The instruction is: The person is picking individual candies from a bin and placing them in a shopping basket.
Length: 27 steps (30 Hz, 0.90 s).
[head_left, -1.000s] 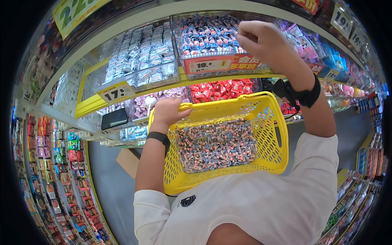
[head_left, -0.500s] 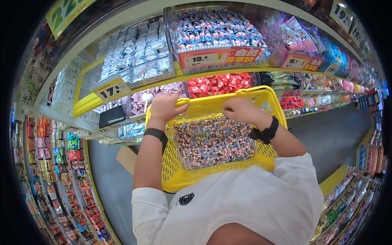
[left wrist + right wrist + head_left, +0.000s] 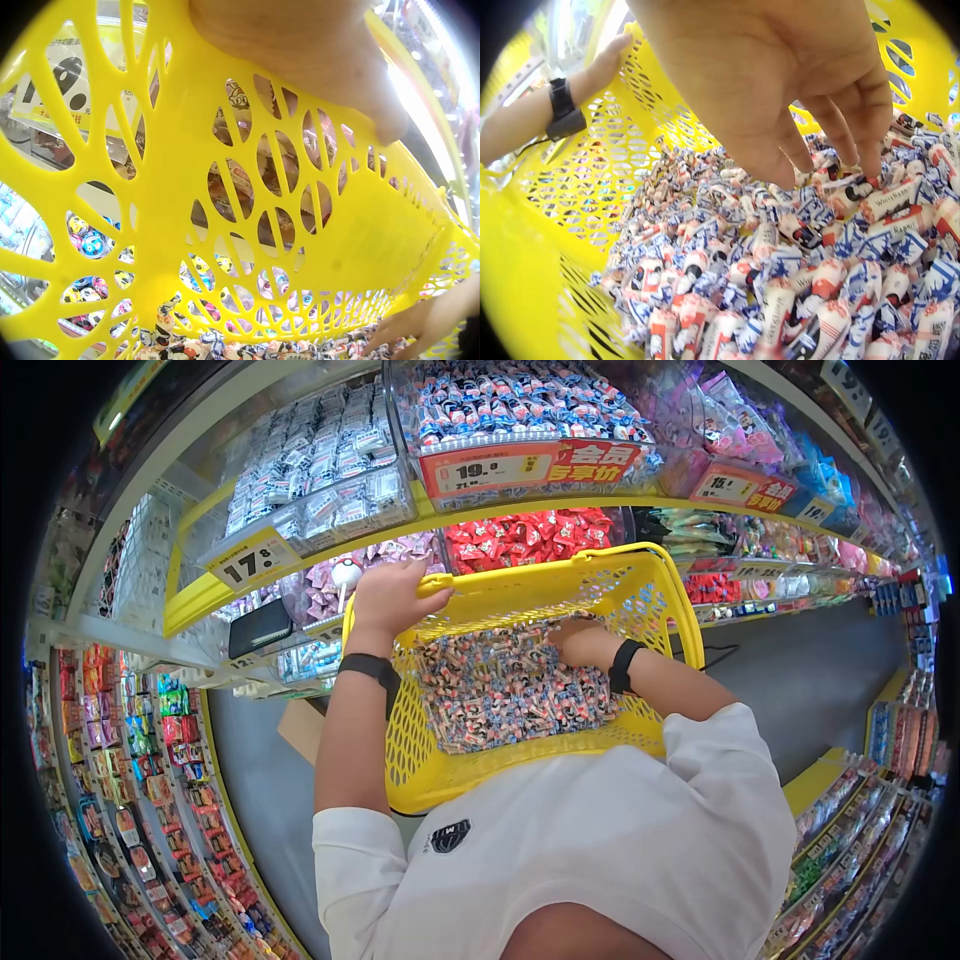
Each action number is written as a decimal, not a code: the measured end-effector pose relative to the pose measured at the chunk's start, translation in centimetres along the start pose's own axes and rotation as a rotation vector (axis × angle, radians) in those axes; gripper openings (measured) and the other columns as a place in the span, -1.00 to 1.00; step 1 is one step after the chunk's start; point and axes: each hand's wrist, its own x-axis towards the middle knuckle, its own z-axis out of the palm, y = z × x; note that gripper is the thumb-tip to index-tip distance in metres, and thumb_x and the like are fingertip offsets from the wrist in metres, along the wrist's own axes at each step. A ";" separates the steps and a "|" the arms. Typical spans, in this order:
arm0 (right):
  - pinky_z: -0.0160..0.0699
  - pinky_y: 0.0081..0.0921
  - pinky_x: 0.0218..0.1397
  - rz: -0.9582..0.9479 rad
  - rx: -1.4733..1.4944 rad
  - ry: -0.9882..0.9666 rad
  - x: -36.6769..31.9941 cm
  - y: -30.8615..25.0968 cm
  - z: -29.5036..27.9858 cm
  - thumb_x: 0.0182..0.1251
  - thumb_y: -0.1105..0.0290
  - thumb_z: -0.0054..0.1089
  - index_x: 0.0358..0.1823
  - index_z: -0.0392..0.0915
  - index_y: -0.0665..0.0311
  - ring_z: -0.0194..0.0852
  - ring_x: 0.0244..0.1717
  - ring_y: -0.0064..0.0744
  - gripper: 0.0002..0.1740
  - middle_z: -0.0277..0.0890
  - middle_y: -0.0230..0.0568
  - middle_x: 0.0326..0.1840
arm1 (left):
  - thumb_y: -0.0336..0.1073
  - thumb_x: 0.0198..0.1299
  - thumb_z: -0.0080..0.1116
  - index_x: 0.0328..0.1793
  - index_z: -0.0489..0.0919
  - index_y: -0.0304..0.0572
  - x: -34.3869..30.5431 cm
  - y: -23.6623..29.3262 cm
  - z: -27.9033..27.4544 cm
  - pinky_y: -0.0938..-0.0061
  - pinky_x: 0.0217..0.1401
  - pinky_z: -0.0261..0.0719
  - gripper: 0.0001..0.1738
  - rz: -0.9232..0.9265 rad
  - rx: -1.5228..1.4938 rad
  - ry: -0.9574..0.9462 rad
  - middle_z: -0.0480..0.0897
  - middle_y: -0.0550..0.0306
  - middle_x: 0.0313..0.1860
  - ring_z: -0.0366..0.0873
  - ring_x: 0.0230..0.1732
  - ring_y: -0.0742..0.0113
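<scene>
The yellow basket (image 3: 400,780) holds a broad layer of wrapped candies (image 3: 500,700), white with blue and red print. At its far left corner the left hand (image 3: 392,598) grips the rim, fingers over the edge. Inside the basket, the right hand (image 3: 585,643) reaches down onto the candies near the far right. In the right wrist view that hand (image 3: 780,82) hangs palm toward the camera, its loosely bent fingertips touching the candies (image 3: 772,262). No candy is visibly held. The left wrist view shows the left hand (image 3: 300,52) against the basket wall (image 3: 172,180).
Beyond the basket stand shelf bins of blue-white candies (image 3: 520,405), silver-wrapped sweets (image 3: 310,460) and red-wrapped candies (image 3: 530,538). A black phone (image 3: 262,628) lies at the lower shelf's left. A cardboard box (image 3: 300,732) sits on the floor; packet racks (image 3: 170,790) line the left.
The right hand has come down from the upper candy bin into the basket and onto the candies. The left hand still grips the rim. The shelves and basket appear slightly higher in view.
</scene>
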 end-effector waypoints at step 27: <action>0.63 -0.09 -0.17 -0.210 -0.103 -0.146 -0.3 1.4 1.4 0.12 0.41 0.40 -0.14 0.72 0.24 0.67 -0.17 -0.02 -0.76 0.68 -0.05 -0.21 | 0.24 0.02 0.29 -0.43 0.56 -0.15 0.0 0.0 0.1 0.14 -0.32 0.55 -0.45 0.006 0.005 0.019 0.60 0.04 -0.51 0.61 -0.42 0.01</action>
